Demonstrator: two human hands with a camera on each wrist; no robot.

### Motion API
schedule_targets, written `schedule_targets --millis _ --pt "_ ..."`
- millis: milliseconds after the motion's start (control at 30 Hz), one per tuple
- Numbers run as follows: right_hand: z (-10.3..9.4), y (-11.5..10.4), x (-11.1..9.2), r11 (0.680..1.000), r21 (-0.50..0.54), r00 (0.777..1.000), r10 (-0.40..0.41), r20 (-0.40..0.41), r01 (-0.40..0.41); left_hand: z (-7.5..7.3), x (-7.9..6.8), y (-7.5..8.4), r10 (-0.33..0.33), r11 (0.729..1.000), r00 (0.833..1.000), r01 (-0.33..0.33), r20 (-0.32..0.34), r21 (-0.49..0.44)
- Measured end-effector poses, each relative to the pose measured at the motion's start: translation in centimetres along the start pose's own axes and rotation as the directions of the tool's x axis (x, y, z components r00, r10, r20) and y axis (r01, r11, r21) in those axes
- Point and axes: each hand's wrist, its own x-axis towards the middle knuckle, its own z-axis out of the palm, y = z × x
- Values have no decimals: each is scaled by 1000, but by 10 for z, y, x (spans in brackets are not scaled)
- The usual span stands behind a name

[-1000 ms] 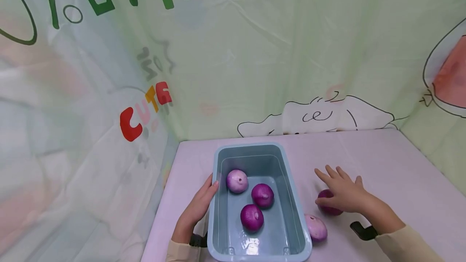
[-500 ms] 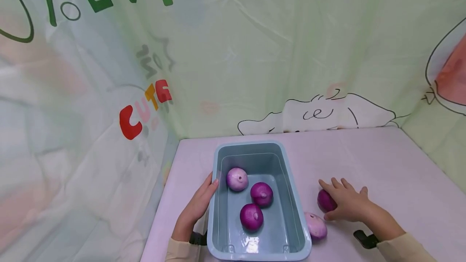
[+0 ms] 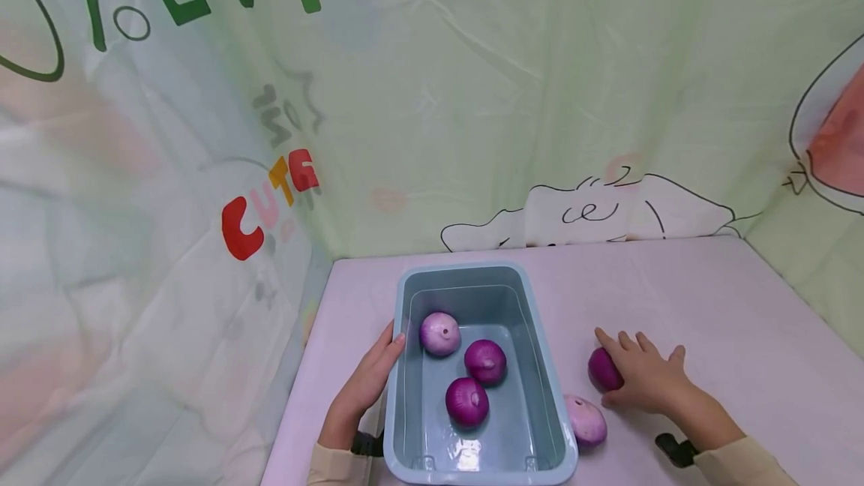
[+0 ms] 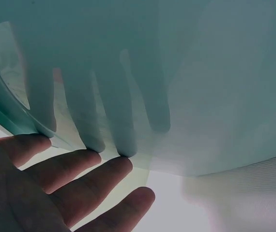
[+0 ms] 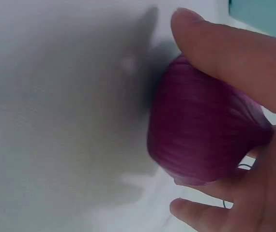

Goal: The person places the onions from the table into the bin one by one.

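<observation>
My right hand (image 3: 651, 381) reaches over a red onion (image 3: 603, 370) on the table, right of a blue plastic tub (image 3: 523, 426). In the right wrist view the thumb lies along one side of the onion (image 5: 201, 121) and fingers along the other, its pointed end toward the palm. My left hand (image 3: 367, 381) rests against the tub's left outer side, its straight fingertips touching the wall (image 4: 215, 87) in the left wrist view. Inside the tub sit two dark red onions (image 3: 467, 402) and a paler one (image 3: 440, 334).
Another pale purple onion (image 3: 586, 421) lies against the tub's right side, just left of my right hand. The pinkish table (image 3: 729, 298) ends at printed curtains (image 3: 432, 133) behind and to the left.
My right hand has moved slightly right and toward me, and its thumb has come down to the near side of the red onion. My left hand and the tub stay put.
</observation>
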Motion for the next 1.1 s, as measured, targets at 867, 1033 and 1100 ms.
schedule_targets --millis 867,1033,1100 --pt "-9 -3 6 957 270 984 141 -105 -108 1 -1 0 8 1000 1000 -8 5 0" --pt "-31 -18 6 863 494 983 167 -77 -108 1 -1 1 6 1000 1000 -6 5 1" --pt "-41 -22 7 806 582 982 177 -65 -106 1 -1 1 5 1000 1000 -5 5 2"
